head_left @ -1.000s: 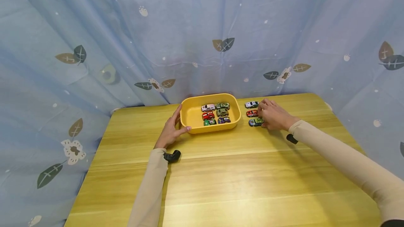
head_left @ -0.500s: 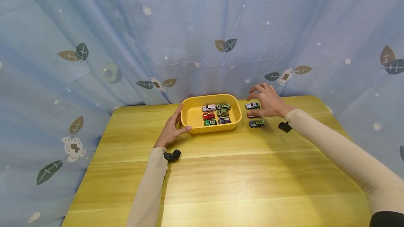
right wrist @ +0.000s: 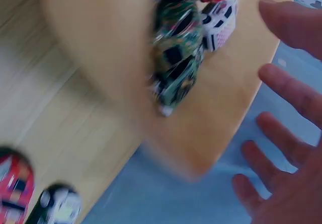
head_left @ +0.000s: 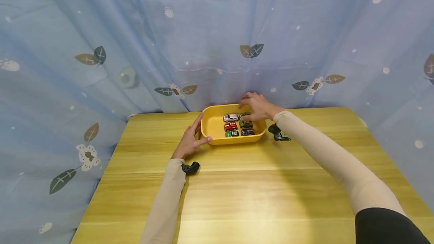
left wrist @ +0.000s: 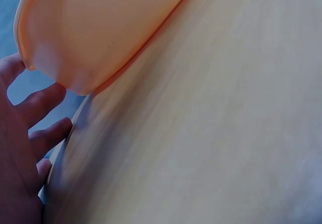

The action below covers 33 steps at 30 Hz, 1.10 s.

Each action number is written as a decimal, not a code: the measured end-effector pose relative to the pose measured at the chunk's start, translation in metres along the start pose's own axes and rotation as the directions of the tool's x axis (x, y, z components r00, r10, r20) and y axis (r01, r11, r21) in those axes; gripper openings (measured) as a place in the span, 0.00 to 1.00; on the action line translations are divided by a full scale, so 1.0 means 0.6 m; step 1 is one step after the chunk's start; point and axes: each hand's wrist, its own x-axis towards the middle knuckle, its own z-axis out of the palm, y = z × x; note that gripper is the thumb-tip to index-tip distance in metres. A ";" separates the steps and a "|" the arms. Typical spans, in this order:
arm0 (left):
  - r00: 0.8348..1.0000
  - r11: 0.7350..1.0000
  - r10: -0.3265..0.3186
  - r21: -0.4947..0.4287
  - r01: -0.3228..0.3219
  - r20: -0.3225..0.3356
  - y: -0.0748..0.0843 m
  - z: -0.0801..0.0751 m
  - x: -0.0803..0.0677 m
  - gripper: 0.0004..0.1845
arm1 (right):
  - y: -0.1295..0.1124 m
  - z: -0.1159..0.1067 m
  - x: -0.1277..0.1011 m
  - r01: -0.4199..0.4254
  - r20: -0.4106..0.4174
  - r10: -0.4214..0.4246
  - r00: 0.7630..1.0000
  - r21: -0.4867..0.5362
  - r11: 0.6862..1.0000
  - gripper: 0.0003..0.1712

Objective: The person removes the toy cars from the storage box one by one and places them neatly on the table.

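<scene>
I am holding my right hand (head_left: 258, 105) over the far right corner of the yellow tray (head_left: 211, 136), fingers spread and relaxed, gripping nothing. The wrist view is showing those fingers (right wrist: 289, 98) straight and apart above the tray's rim, with the green camouflage car (right wrist: 176, 65) lying just below them inside the tray, next to a white car (head_left: 231, 117). My left hand (head_left: 191, 140) is resting against the tray's near left corner, thumb along the near wall and fingers flat on the left wall, so its grip is open and merely steadying.

Six small cars are sitting in the tray in two columns; the red car (head_left: 230, 126) is in the middle of the left one. Outside the tray, just to its right on the worktop (head_left: 237, 183), more cars are waiting: a dark one (head_left: 282, 136) is partly hidden by my forearm, and the right wrist view is catching a red-and-white car (right wrist: 15, 186) near its edge.

To do this well, I judge I should be lowering my fingertips straight onto the green camouflage car's sides, pinching it across its width without nudging its neighbours, while the left hand is keeping the tray from sliding.
</scene>
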 end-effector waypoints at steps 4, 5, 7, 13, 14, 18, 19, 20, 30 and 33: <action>1.000 1.000 0.003 0.006 -0.003 -0.003 0.003 0.001 -0.001 0.58 | -0.009 0.012 0.024 -0.020 0.082 0.021 0.996 -0.005 1.000 0.30; 1.000 1.000 0.002 0.005 -0.002 -0.004 0.003 0.002 -0.002 0.58 | -0.010 0.014 0.029 -0.019 0.098 0.019 0.995 -0.008 1.000 0.30; 1.000 1.000 -0.001 0.008 0.001 -0.008 0.004 0.003 -0.003 0.58 | -0.012 0.018 0.038 -0.012 0.124 0.012 0.992 -0.002 1.000 0.29; 1.000 1.000 -0.013 0.020 0.013 -0.018 0.003 0.001 -0.003 0.58 | -0.014 0.022 0.061 0.039 0.155 -0.040 0.987 0.006 0.999 0.24; 1.000 1.000 -0.016 0.022 0.017 -0.018 0.003 0.000 -0.003 0.58 | -0.014 0.024 0.064 0.046 0.156 -0.046 0.987 0.003 0.999 0.23; 1.000 0.999 -0.020 0.030 0.021 -0.016 0.003 0.001 -0.002 0.59 | -0.014 0.033 0.075 0.045 0.171 -0.041 0.984 -0.020 0.999 0.19; 1.000 0.999 -0.022 0.034 0.023 -0.014 0.004 0.001 -0.002 0.59 | -0.014 0.035 0.076 0.038 0.178 -0.033 0.984 -0.025 0.999 0.18; 1.000 0.999 -0.023 0.038 0.023 -0.012 0.004 0.002 -0.002 0.59 | -0.015 0.038 0.076 0.030 0.181 -0.024 0.983 -0.028 0.999 0.17; 0.999 0.999 -0.039 0.032 0.039 -0.007 0.010 0.002 -0.004 0.59 | -0.020 0.057 0.081 -0.045 0.161 0.055 0.985 -0.065 0.997 0.06; 0.999 0.998 -0.048 0.036 0.049 -0.010 0.008 0.001 -0.003 0.59 | -0.021 0.060 0.082 -0.046 0.152 0.058 0.987 -0.081 0.996 0.06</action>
